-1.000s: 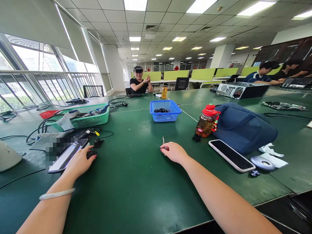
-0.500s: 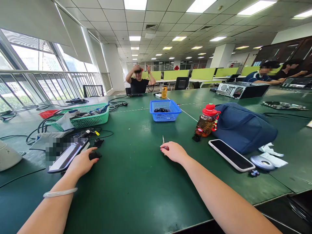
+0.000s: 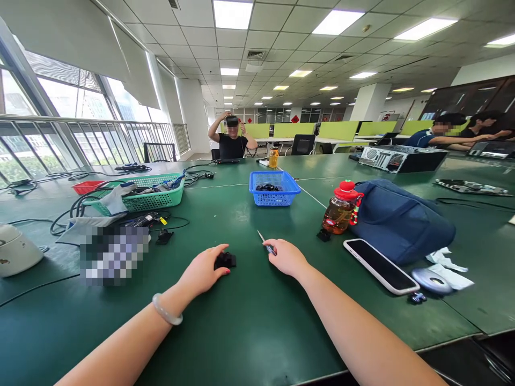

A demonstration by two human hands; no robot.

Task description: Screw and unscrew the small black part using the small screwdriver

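My left hand [image 3: 205, 268] is closed around a small black blocky plastic piece [image 3: 227, 260], at the middle of the green table [image 3: 225, 332]. My right hand [image 3: 287, 258] grips a slim, pointed silver tool [image 3: 263, 239]. Its tip points up and to the left, away from me; the fingers hide the handle, so its exact kind is unclear. A short gap lies between the black piece and the tool. Beyond both hands stands a blue plastic basket [image 3: 275, 201] with black items [image 3: 269, 187] inside. Similar black pieces lie beside the left-hand cables [image 3: 164, 236] and near the bottle [image 3: 324, 235].
To the right are a red-lidded bottle [image 3: 340, 209], a navy bag [image 3: 402, 220], a phone [image 3: 380, 266] and tissues [image 3: 453, 268]. On the left sit a green basket [image 3: 161, 199], cables and a pixelated item [image 3: 116, 254]. Other people [image 3: 232, 143] sit across the table.
My left hand has carried the black piece rightward from beside the pixelated item to the table's middle. The tool in my right hand has swung its tip leftward.
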